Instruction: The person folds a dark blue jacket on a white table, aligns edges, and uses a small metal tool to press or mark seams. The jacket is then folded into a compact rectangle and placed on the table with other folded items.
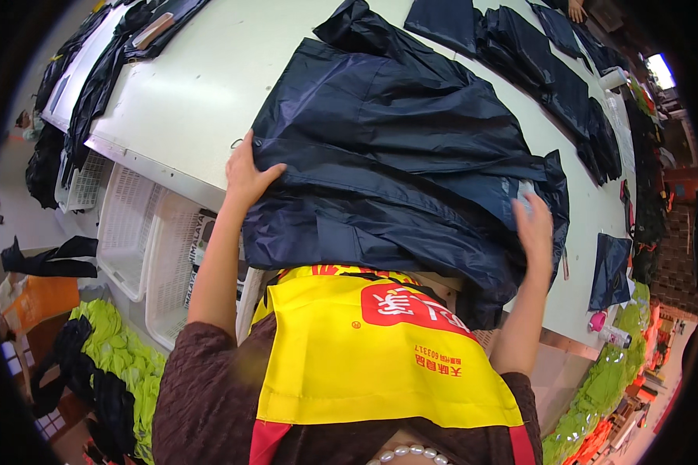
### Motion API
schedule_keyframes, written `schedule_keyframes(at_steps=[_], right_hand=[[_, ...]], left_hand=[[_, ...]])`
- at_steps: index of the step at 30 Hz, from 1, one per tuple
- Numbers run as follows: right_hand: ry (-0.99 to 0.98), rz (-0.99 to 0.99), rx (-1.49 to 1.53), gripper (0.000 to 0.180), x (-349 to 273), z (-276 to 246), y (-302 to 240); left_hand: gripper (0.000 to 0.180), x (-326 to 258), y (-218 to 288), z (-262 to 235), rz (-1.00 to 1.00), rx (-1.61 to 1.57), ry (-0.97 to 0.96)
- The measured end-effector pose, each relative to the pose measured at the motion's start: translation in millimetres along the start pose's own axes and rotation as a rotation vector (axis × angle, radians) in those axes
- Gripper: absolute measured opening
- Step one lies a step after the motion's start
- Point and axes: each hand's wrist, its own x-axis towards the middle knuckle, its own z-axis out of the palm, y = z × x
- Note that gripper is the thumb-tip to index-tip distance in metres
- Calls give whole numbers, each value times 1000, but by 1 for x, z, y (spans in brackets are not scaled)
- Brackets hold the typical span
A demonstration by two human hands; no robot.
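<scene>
Right under the camera sits a string of pearly beads (411, 452), then a bright yellow apron (380, 364) over brown sleeves (198, 372). Beyond that it's a big white worktable (194, 85), a bit speckled. Going left to right: lime green fabric (120, 341) heaped low on the left, dark clothes (93, 116) draped over the table's left end, a row of folded dark pieces (512, 46) along the far right side, one more folded dark piece (611, 271) near the right edge, a clear bottle (615, 335) just below it, and more lime fabric (605, 395) past that.

Main item is a navy garment (380, 155), shiny and pretty rumpled, spread mid-table with its near edge up against the apron. Left hand (244, 170) is at its left edge, thumb spread wide from the fingers. Right hand (533, 225) is over its right side, fingers bent and blurry; can't tell if they're pinching cloth.

Containers, left side: an orange bag or box (54, 298) (can't tell which) with whitish stuff in it, then white slotted baskets under the table. The nearest basket (167, 287) has something dark with white print inside.
</scene>
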Motion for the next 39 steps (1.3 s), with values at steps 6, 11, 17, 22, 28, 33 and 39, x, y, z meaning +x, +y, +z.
schedule_keyframes(at_steps=[6,11,17,22,28,33,39], right_hand=[[-293,-400,319,39,30,110,-134],[-67,-986,129,11,-7,124,-153],[-607,-682,343,15,-15,136,-140],[-461,-426,400,18,5,138,-171],[-283,-540,259,13,16,180,-207],[-300,-820,-17,8,21,187,-221],[-300,-794,-154,8,15,198,-232]], left_hand=[[91,19,-26,-3,-233,-229,-103],[72,6,-44,-5,-390,-602,86],[48,13,-30,-7,-726,-1039,-74],[32,8,-20,-5,-685,-897,-102],[26,5,-31,-5,-666,-961,-110],[24,13,-21,-3,-794,-984,-99],[29,5,-40,14,-639,-945,3]])
